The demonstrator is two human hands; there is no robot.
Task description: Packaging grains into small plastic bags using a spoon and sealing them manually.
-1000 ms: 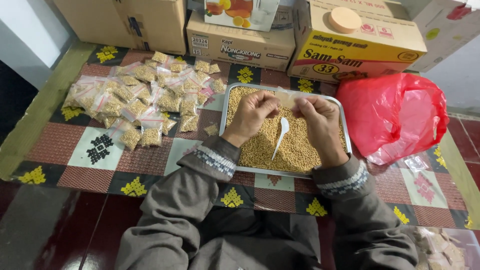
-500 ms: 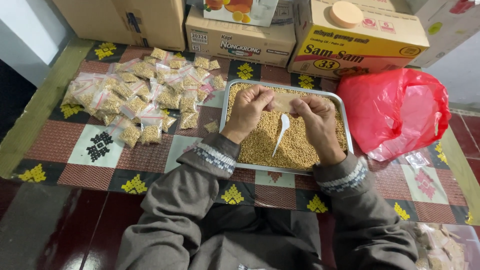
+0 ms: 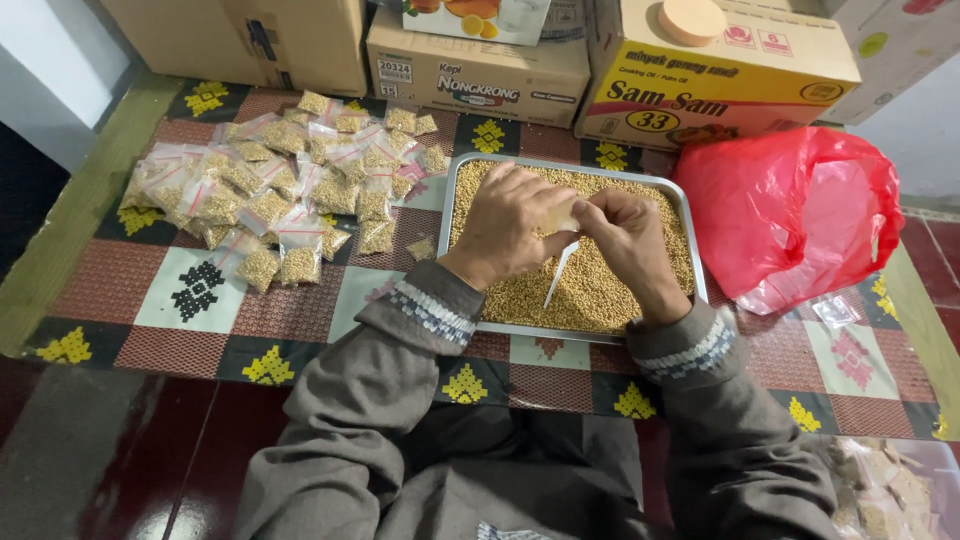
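Over the middle of the metal tray [image 3: 690, 225] of tan seeds [image 3: 600, 290], the left hand [image 3: 510, 225] and the right hand [image 3: 630, 235] met, both pinching a small clear bag [image 3: 562, 218] between fingertips. A white spoon [image 3: 560, 275] hung below them, its long axis running steeply from the fingers down and slightly left, tip just above the seeds. Half a second before, the hands had been a little apart with the spoon between them; now they had closed together at the bag. The tray lay on a patterned mat [image 3: 200, 290] over the tabletop, with a heap of filled packets [image 3: 270, 200] to the left, a red plastic bag [image 3: 790, 215] just right of the tray, and cardboard boxes [image 3: 480, 70] lined along the far edge. Dark red floor tiles [image 3: 110, 450] showed below.
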